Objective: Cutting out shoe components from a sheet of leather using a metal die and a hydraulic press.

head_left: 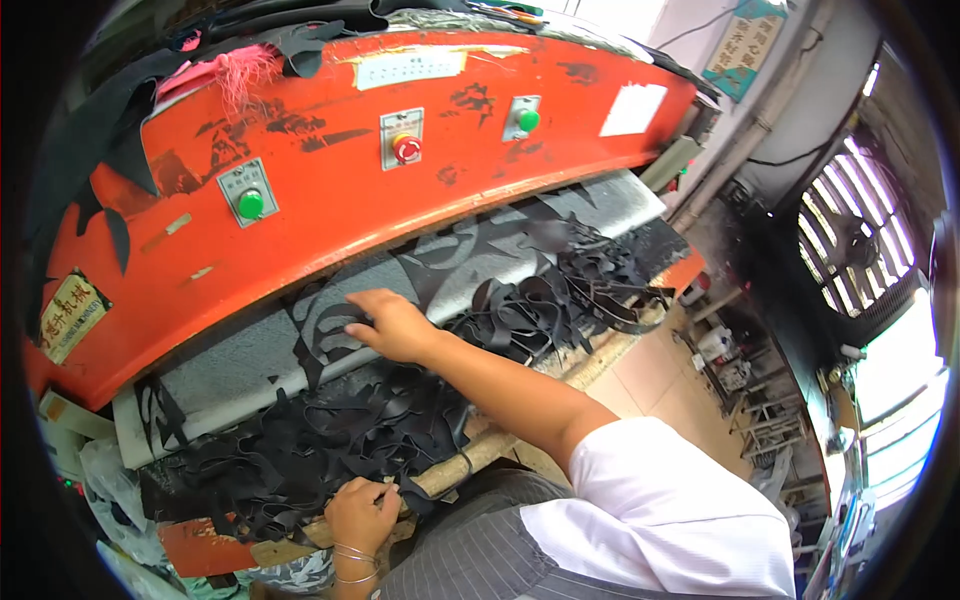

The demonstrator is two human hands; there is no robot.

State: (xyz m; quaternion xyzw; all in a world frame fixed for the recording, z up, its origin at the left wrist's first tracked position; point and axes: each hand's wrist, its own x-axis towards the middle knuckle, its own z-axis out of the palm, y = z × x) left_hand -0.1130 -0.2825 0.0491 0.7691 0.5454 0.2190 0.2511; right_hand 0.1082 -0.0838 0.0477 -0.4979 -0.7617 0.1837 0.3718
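Note:
My right hand (388, 324) reaches over the pale cutting board (215, 365) under the red press. Its fingers are spread and nothing shows in them. Beneath and beside it lie thin black sheet offcuts (325, 318) with curved cut-outs. My left hand (357, 515), with bracelets at the wrist, is low at the near wooden edge (480, 450), beside a heap of black scraps (320, 440). Its fingers are curled, and what they hold, if anything, is hidden. A small black piece (414, 492) shows just right of its fingertips.
The red press beam (320, 190) spans the far side, carrying two green buttons (250, 204) and a red stop button (406, 148). More black strips (540, 305) are heaped on the right of the table. A large fan (853, 245) stands far right. Black material (100, 130) hangs at left.

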